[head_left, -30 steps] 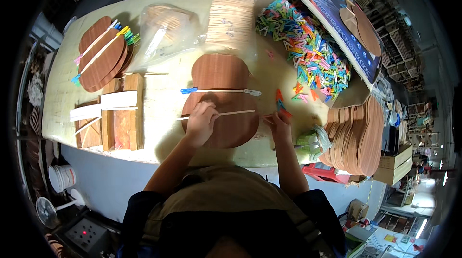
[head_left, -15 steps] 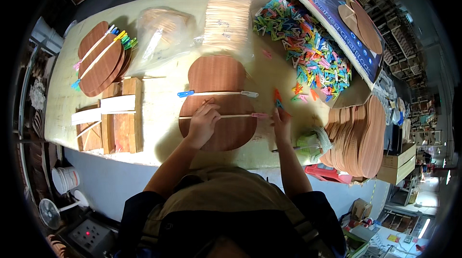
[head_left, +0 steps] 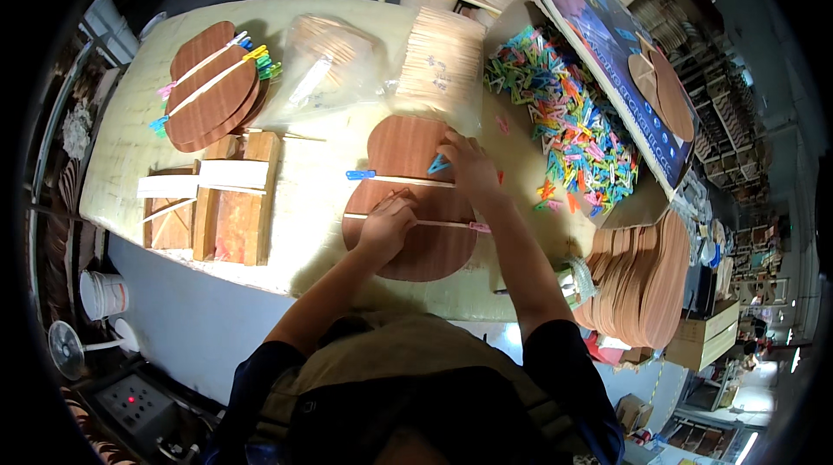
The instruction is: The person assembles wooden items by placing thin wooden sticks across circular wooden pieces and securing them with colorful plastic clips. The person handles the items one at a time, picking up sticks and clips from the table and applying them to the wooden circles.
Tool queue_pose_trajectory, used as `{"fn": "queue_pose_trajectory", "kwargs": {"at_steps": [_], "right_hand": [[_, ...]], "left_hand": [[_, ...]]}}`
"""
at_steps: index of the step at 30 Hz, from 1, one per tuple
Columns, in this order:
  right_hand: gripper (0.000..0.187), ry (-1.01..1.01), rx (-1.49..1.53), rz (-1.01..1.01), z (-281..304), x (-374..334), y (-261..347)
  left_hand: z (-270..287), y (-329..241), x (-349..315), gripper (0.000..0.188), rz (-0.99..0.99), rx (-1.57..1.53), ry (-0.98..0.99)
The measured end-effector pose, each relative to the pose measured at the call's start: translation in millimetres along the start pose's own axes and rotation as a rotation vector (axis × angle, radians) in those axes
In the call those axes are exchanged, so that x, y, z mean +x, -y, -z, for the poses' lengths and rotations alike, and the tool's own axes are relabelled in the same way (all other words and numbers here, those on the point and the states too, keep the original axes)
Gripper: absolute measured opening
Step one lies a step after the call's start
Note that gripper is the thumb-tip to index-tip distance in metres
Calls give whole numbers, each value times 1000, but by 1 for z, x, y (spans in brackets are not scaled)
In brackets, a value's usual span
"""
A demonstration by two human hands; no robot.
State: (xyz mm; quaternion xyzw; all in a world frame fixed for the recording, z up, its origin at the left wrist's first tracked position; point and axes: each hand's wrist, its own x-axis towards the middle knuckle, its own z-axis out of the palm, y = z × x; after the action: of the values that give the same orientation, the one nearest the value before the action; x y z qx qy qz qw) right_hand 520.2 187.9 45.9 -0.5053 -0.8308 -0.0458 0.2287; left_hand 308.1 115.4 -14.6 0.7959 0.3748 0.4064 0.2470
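Pinching a blue clip (head_left: 439,165), the right hand (head_left: 471,167) hovers over a panel (head_left: 403,137), its lower strip (head_left: 438,223) unclipped at left, the left hand's (head_left: 389,227) hold unclear.

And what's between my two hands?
In the head view, part of the brown wooden board and its upper pale strip lie between your left hand and your right hand.

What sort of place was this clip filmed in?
Most likely a woodworking workshop, perhaps one making small stringed instruments: an hourglass-shaped wooden panel with thin strips across it, a stack of similarly curved panels, and a heap of colourful clips.
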Motion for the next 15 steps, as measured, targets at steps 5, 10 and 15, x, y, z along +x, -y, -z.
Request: {"fn": "queue_pose_trajectory", "kwargs": {"at_steps": [5, 10, 15], "right_hand": [[28, 101, 29, -598, -26, 26, 32], [40, 202, 17, -525, -61, 49, 51], [22, 509, 1116, -530, -89, 72, 100]], "left_hand": [[1, 2, -2, 8, -58, -4, -21], [1, 3, -3, 4, -70, 11, -79], [-3, 2, -7, 9, 52, -158, -48]]}}
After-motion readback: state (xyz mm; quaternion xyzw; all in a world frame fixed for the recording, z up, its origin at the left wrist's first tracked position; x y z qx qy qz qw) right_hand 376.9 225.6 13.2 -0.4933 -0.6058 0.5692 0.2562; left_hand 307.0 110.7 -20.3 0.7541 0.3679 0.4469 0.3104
